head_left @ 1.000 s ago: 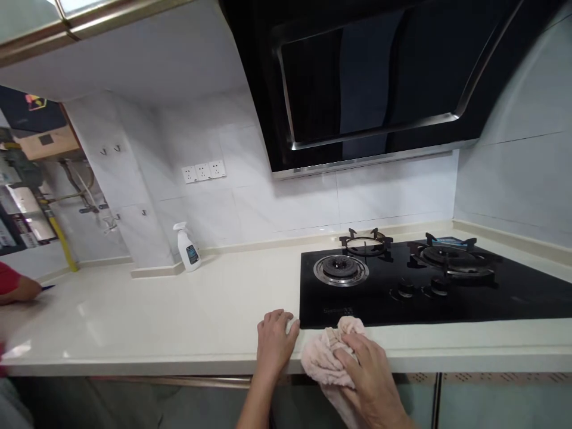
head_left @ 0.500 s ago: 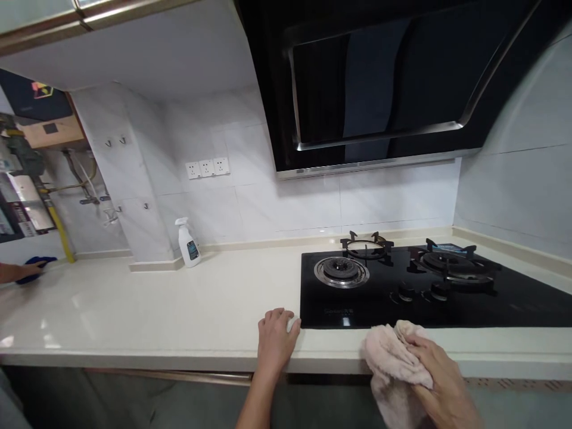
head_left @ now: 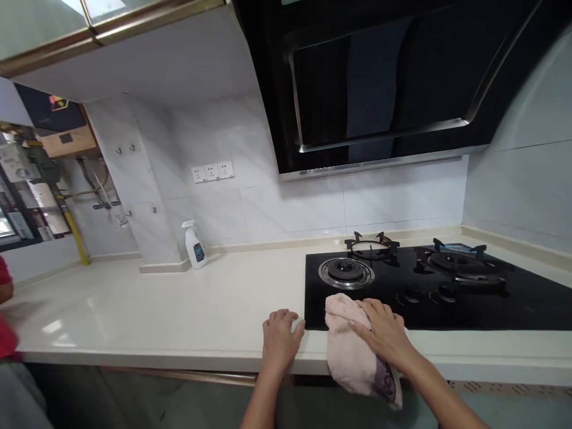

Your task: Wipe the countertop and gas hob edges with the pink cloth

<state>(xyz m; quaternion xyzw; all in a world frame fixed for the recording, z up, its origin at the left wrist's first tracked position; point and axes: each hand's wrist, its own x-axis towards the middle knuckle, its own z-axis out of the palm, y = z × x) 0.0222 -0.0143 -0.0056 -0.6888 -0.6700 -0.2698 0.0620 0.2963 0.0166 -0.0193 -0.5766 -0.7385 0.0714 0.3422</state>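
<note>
At the front left corner of the black glass gas hob (head_left: 504, 313), my left hand (head_left: 280, 339) rests on the counter. Its fingers are curled round a small whitish thing (head_left: 295, 323), mostly hidden, whose kind I cannot make out. My right hand (head_left: 385, 333) presses a pale pink towel (head_left: 351, 345) onto the hob's front left edge. The towel hangs over the counter edge and shows a dark purple patterned border at its lower end. Behind it, the left burner (head_left: 346, 271) has no pan support on it; a black pan support (head_left: 372, 247) sits at the back of the hob.
A white spray bottle (head_left: 195, 247) stands by the wall pillar on the pale counter (head_left: 147, 310). A black range hood (head_left: 370, 89) overhangs the hob. Another person in a red top (head_left: 6, 322) stands at the far left edge.
My right hand has carried the towel left and up, from the counter's front edge onto the hob's front left part. The left hand stays in place. The other person's hand and blue cloth left view.
</note>
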